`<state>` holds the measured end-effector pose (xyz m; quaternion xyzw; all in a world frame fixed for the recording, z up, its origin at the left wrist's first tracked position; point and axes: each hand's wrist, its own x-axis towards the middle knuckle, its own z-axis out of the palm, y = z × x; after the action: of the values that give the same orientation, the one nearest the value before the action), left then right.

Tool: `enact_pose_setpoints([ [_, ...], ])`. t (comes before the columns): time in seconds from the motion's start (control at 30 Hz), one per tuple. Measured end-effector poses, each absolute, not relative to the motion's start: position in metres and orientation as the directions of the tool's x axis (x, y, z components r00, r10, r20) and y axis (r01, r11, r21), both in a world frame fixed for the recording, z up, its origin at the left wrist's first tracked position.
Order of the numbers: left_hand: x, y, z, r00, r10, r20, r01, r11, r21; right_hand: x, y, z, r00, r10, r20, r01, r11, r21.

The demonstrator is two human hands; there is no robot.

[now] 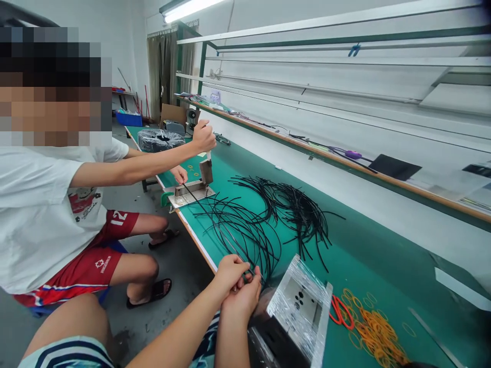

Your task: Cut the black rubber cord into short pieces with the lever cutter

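My left hand (229,271) and my right hand (247,292) meet at the near edge of the green worktable. The fingers of both are closed on a black cable (245,254), whose gripped part is mostly hidden behind them. That cable runs into a loose fan of black cut cables (230,217) spread on the table ahead of my hands. A second, denser pile of black cables (303,209) lies farther right. Just right of my hands stands a box-like device wrapped in clear film (297,301).
A co-worker at the left grips the raised lever of a metal cutter (192,190) and holds a cable at it. Red-handled scissors (341,313) and orange rubber bands (378,332) lie at the right. Behind is a wrapped cable coil (159,140); a shelf (307,145) overhangs the table.
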<state>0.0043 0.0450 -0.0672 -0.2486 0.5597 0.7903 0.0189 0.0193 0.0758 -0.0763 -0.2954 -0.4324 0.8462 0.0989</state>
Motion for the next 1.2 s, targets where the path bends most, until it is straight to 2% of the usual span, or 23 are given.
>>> enact_pose_setpoints([
  [0.17, 0.004, 0.037, -0.066, -0.883, -0.253, -0.394, -0.298, -0.346, 0.89, 0.021, 0.076, -0.053, -0.798, 0.364, -0.479, 0.063, -0.742, -0.668],
  [0.37, -0.004, 0.032, -0.073, -0.862, -0.243, -0.445, -0.338, -0.379, 0.862, 0.022, 0.076, -0.045, -0.793, 0.354, -0.495, 0.058, -0.765, -0.641],
  [0.6, -0.005, 0.029, -0.075, -0.864, -0.256, -0.433, -0.327, -0.368, 0.871, 0.023, 0.078, -0.045, -0.793, 0.327, -0.514, 0.077, -0.783, -0.618],
  [1.03, -0.008, 0.032, -0.082, -0.855, -0.287, -0.432, -0.307, -0.392, 0.868, 0.021, 0.082, -0.052, -0.811, 0.318, -0.491, 0.095, -0.756, -0.647],
  [1.2, -0.009, 0.033, -0.081, -0.854, -0.287, -0.434, -0.302, -0.406, 0.863, 0.017, 0.086, -0.063, -0.841, 0.319, -0.437, 0.099, -0.702, -0.705],
])
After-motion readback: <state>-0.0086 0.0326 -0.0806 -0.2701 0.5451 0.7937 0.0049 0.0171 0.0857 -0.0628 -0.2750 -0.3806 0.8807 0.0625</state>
